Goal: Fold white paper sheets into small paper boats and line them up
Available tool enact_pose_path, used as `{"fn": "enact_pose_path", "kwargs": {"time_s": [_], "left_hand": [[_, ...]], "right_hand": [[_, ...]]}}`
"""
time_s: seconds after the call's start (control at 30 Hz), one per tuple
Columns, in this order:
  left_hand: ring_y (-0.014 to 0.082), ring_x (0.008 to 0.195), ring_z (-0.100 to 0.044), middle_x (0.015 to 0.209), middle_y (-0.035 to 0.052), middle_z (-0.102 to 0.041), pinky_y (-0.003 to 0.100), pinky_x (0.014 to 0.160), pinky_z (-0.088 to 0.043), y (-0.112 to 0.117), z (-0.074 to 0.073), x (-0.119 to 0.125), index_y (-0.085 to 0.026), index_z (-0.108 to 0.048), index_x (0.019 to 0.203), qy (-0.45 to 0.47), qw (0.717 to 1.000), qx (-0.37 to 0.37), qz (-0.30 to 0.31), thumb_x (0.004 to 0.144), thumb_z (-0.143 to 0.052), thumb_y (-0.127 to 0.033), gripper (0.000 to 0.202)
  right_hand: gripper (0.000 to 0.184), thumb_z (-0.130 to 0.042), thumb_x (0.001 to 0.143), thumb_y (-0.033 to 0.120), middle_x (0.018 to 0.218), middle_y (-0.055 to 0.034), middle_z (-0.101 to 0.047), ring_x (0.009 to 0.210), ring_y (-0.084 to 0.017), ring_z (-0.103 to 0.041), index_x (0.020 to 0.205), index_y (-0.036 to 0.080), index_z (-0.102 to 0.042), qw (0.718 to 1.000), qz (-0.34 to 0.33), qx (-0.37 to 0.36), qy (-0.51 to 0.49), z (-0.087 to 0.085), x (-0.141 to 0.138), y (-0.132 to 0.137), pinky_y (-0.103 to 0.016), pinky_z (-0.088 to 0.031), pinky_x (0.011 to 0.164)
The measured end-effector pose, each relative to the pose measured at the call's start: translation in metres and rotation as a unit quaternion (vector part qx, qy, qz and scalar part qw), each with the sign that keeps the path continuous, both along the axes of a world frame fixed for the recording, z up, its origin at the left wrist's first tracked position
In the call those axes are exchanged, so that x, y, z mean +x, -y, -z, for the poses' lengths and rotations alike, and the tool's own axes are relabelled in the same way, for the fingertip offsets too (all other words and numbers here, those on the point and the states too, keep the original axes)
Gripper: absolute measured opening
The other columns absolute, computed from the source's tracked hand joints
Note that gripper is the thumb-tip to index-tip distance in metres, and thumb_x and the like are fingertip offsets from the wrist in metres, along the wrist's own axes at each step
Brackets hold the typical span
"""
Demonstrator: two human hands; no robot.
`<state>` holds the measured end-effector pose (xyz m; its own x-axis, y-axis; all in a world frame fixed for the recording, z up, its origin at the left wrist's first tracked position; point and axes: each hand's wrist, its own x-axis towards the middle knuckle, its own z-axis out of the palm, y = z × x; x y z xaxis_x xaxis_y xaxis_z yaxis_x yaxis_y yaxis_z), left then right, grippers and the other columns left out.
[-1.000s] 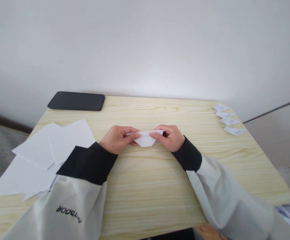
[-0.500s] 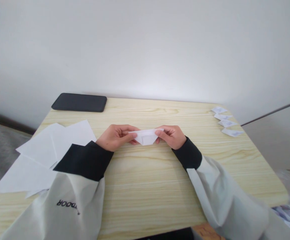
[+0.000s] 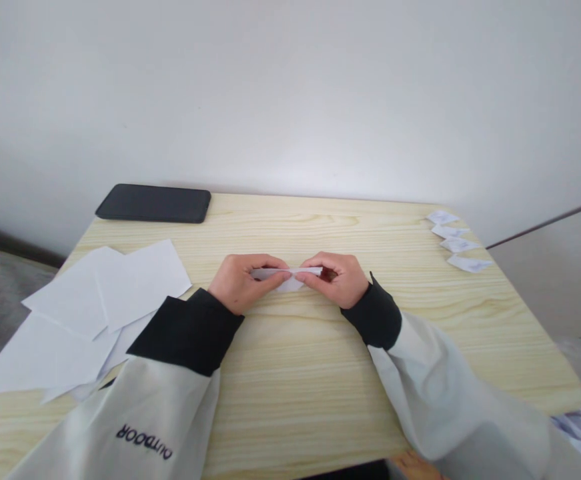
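Both hands hold one small folded piece of white paper (image 3: 290, 285) above the middle of the table. My left hand (image 3: 246, 281) pinches its left side, thumb in front and fingers behind. My right hand (image 3: 334, 277) grips the right side the same way. The two thumbs nearly meet at the centre of the top edge. A narrow flap runs along that edge, and part of the lower paper shows below the thumbs. Fingers and thumbs hide much of the paper.
Loose white sheets (image 3: 70, 347) overlap on the left, partly beneath my left sleeve. A black phone (image 3: 154, 203) lies at the back left. Several small folded papers (image 3: 460, 245) form a column at the right edge. A white wall (image 3: 290, 100) stands behind the wooden table (image 3: 300, 380).
My thumbs have moved inward along the top edge of the paper until they nearly meet. The paper's front face, broadly visible before, is now mostly covered. The view has shifted slightly.
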<state>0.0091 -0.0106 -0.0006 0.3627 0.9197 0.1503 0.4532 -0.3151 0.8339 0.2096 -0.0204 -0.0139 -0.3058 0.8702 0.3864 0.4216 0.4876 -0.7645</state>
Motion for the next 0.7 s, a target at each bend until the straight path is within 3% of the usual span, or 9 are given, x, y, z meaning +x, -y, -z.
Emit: {"fn": "enact_pose_path", "kwargs": {"time_s": [0.2,0.53,0.7], "left_hand": [[0.0126,0.062,-0.061,0.068,0.0000,-0.071,0.020,0.056,-0.044,0.001,-0.004,0.002,-0.016,-0.073,0.070,0.009,1.000,-0.027,-0.005,0.073,-0.066,-0.037,0.021],[0.0151,0.065,-0.064,0.073,0.0015,-0.073,0.023,0.063,-0.050,-0.006,0.000,-0.008,-0.017,-0.073,0.079,0.014,0.999,-0.022,-0.046,0.074,-0.065,-0.045,0.030],[0.0140,0.066,-0.063,0.074,0.0006,-0.072,0.023,0.064,-0.049,-0.006,-0.002,-0.012,-0.018,-0.072,0.079,-0.001,0.996,0.057,-0.068,0.077,-0.063,-0.042,0.025]], "right_hand": [[0.016,-0.065,0.080,0.029,0.065,-0.0024,-0.068,0.046,-0.006,-0.045,0.074,0.015,-0.070,1.000,0.001,0.013,0.005,-0.002,-0.003,0.001,-0.020,-0.036,0.045],[0.024,-0.056,0.085,0.031,0.055,-0.0001,-0.061,0.047,-0.009,-0.049,0.074,0.015,-0.070,0.997,0.042,-0.049,-0.037,0.004,0.016,-0.007,-0.021,-0.037,0.045],[0.013,-0.062,0.083,0.028,0.073,-0.0033,-0.066,0.058,-0.011,-0.054,0.078,0.018,-0.069,0.997,0.039,0.060,-0.032,0.006,0.018,-0.011,-0.023,-0.042,0.051]]}}
